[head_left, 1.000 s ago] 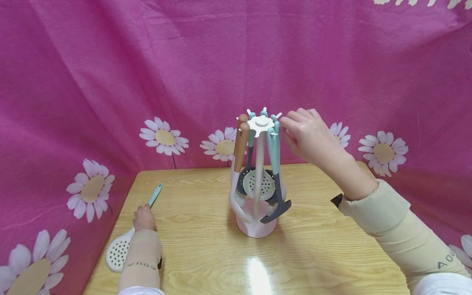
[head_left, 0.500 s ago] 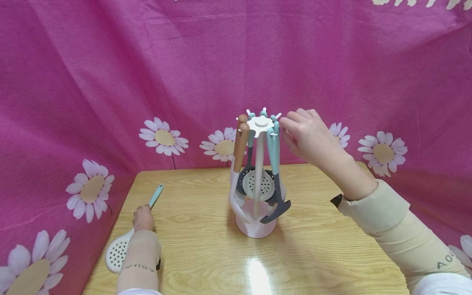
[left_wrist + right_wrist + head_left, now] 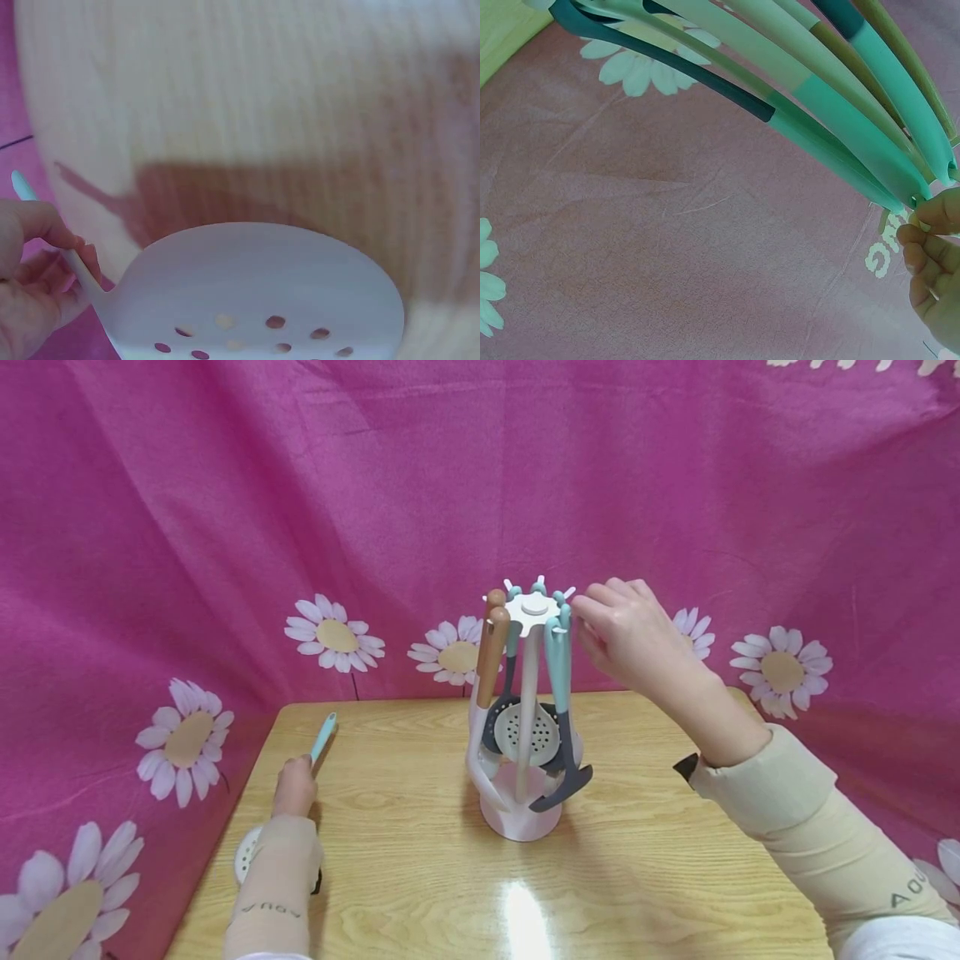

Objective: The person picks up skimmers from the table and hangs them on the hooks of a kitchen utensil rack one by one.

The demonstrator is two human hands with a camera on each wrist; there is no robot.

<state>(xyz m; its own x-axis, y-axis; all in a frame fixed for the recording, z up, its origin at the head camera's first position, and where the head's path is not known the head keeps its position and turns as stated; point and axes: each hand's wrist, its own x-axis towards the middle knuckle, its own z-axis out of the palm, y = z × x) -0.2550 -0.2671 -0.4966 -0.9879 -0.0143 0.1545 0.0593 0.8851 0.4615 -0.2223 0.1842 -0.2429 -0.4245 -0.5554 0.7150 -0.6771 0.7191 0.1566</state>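
My left hand (image 3: 295,787) grips a white skimmer (image 3: 255,270) by its neck, below the teal handle, at the table's left side. Its perforated head is partly behind the sleeve in the head view; in the left wrist view the head tilts above its shadow on the wood. Mid-table stands a white utensil rack (image 3: 521,822) hung with several utensils. At its top right, my right hand (image 3: 626,631) pinches the end of a hook between thumb and forefinger. In the right wrist view those fingertips (image 3: 913,229) sit right beside a teal handle's end (image 3: 911,191).
On the rack hang brown-handled white utensils (image 3: 491,660), a dark grey turner (image 3: 566,785) with a teal handle, and a light perforated skimmer (image 3: 512,735). The wooden table (image 3: 630,877) backs onto a pink cloth (image 3: 420,485) printed with daisies.
My left hand has lifted the skimmer and moved it slightly forward; more of its head is now behind the forearm. The right hand and the rack stay essentially still.
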